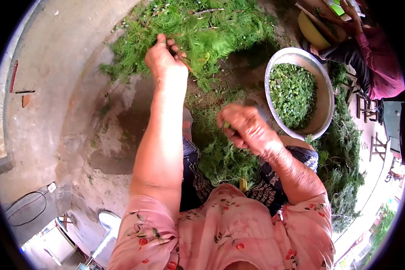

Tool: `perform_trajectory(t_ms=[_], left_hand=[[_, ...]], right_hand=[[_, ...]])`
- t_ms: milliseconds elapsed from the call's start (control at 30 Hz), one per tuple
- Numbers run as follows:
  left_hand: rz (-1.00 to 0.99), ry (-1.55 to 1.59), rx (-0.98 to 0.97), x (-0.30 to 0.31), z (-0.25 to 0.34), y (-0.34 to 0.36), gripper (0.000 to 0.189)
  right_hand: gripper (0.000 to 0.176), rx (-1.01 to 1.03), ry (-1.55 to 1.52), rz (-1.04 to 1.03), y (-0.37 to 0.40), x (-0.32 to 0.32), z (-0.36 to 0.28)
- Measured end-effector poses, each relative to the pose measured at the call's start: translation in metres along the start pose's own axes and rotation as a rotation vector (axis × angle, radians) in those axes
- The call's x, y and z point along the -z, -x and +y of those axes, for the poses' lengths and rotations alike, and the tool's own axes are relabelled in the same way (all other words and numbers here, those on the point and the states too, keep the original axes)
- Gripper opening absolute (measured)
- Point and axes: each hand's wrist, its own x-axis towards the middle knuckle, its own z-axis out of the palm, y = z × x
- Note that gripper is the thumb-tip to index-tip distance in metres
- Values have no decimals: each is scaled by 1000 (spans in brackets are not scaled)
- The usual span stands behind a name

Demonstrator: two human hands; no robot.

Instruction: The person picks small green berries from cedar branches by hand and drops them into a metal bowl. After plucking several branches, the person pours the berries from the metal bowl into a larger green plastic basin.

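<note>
My left hand (165, 57) is closed around the stem of a feathery green branch (207, 47), in front of the big heap of cut greenery. My right hand (251, 129) is curled shut over my lap, a little blurred. A small green bit (226, 125) shows between its thumb and fingers; whatever else it holds is hidden. To the right of that hand stands a wide metal basin (327, 105) with many small green pieces, perhaps berries or cones (292, 94), inside. Loose green sprigs (227, 164) lie between my knees.
A heap of leafy branches (144, 22) lies on the ground ahead. More greenery (339, 166) lies behind the basin. At upper right another person in a maroon sleeve (378, 58) sits by a yellow tub (311, 31). A fan (109, 221) stands at lower left.
</note>
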Motion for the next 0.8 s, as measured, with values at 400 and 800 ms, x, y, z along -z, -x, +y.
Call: perform_trajectory(t_ms=[400, 800], left_hand=[[-350, 191, 291, 12, -10, -11, 11], [-374, -218, 169, -11, -14, 38, 10]], right_hand=[[34, 302, -719, 1188, 6, 155, -37], [26, 640, -448, 1376, 36, 203, -21]])
